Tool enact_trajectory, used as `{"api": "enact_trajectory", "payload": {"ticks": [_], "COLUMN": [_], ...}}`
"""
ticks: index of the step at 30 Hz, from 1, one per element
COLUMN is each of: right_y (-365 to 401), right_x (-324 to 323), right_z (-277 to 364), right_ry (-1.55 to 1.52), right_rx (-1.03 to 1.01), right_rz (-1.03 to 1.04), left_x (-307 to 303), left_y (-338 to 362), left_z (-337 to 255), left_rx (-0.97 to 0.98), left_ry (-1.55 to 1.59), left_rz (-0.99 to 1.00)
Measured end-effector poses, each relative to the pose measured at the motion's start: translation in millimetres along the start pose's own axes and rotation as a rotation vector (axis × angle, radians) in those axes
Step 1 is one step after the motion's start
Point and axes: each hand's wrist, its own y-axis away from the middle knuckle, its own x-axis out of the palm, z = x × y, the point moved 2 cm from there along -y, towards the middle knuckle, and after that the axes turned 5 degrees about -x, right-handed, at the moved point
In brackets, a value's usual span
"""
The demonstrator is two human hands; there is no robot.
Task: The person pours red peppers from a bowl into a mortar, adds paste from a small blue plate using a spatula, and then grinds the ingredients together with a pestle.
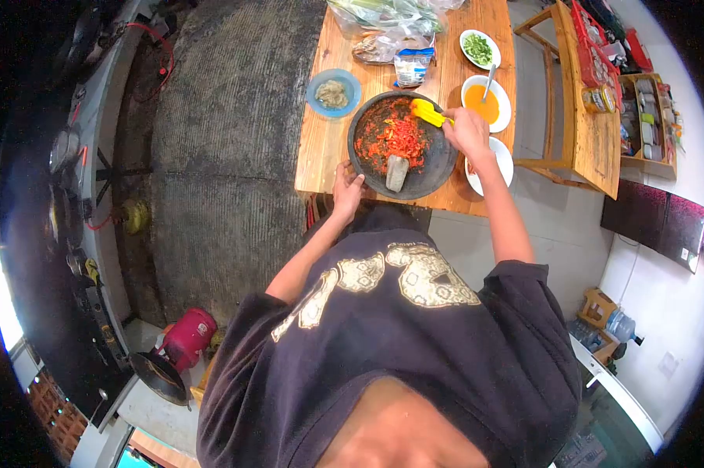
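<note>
A wide dark stone mortar [443,160] sits near the front edge of the wooden table, with crushed red chili [402,136] spread over its bowl. My right hand [469,131] grips a yellow spatula [428,113], its blade at the upper right inside the mortar. On the mortar's lower left rim rests my left hand [347,187], fingers against the outer side and thumb near the rim. A grey stone pestle [397,173] lies in the mortar at the front, its end toward me.
On the wooden table [320,156] stand a blue bowl [333,93] of pale food, a bowl of orange liquid [483,101] with a spoon, a bowl of chopped greens [477,49], and a white bowl [498,165] partly behind my right wrist. Plastic bags [387,23] lie at the back.
</note>
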Motion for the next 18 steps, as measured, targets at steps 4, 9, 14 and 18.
{"api": "enact_trajectory", "payload": {"ticks": [4, 9, 14, 18], "right_y": [-30, -59, -63, -71], "right_x": [10, 20, 4, 1], "right_z": [-3, 28, 56, 42], "right_ry": [0.151, 0.074, 0.134, 0.154], "right_rx": [-0.014, -0.181, -0.351, -0.297], "right_rz": [0.074, 0.17, 0.211, 0.144], "left_x": [1, 0, -3, -4], "left_y": [2, 3, -1, -4], "left_z": [-1, -4, -4, -1], "left_rx": [-0.003, -0.019, -0.015, -0.012], "left_ry": [0.005, -0.032, -0.044, -0.024], "left_rz": [-0.014, -0.016, 0.003, 0.028]}}
